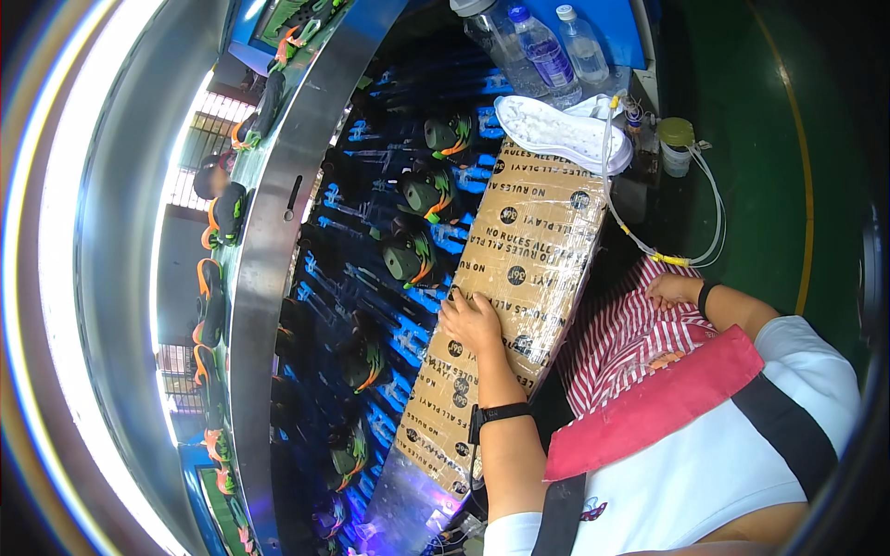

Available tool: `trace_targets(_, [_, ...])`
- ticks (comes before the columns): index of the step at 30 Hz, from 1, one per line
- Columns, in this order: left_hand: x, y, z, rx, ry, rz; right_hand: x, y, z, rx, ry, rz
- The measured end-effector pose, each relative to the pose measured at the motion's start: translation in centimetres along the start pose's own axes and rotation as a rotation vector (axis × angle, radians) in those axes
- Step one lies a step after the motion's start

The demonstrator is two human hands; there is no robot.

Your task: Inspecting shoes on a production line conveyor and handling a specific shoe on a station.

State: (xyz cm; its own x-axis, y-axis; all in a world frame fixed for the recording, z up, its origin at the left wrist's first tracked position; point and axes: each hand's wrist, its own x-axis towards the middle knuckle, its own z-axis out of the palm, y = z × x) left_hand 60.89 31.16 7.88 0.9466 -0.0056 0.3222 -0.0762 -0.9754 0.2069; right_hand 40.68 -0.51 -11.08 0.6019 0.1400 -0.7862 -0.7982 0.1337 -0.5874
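Note:
My left hand (471, 322) lies flat, fingers apart, on a long ledge covered in printed brown cardboard (533, 236) under clear tape. Nothing is held in it. Against the red-and-white striped apron (607, 347) at my front, my right hand (669, 291) is closed with its fingers curled; I cannot make out whether anything is inside. White shoe soles (561, 134) rest at the ledge's far end. Left of the ledge, dark shoe uppers with green and orange trim (408, 255) stand in a row among blue strips.
Several clear plastic bottles (547, 57) stand beyond the soles. A small pot with a yellow-green lid (676, 139) and looped white tubing (716, 213) are at the far right. A steel rail (269, 241) runs along the left, with more shoes (211, 301) on a raised line beyond it.

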Motion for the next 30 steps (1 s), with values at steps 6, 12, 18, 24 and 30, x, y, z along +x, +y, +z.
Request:
trace_targets(6, [0.02,0.00,0.02,-0.003,0.001,0.006,0.50,0.62,-0.43,0.017,-0.013,-0.005])
trace_targets(12, [0.02,0.06,-0.10,-0.003,-0.005,0.002,-0.13,-0.20,-0.04,-0.025,-0.017,0.008])
trace_targets(18, [0.00,-0.22,0.37,0.003,0.064,0.032,0.02,0.23,-0.18,-0.021,-0.008,-0.016])
trace_targets(24, [0.04,-0.29,0.51,0.003,0.067,0.034,-0.09,0.11,-0.21,-0.028,-0.008,-0.015])
trace_targets(30, [-0.04,-0.07,0.26,0.003,0.051,0.033,-0.07,0.27,-0.21,-0.018,-0.002,-0.031])
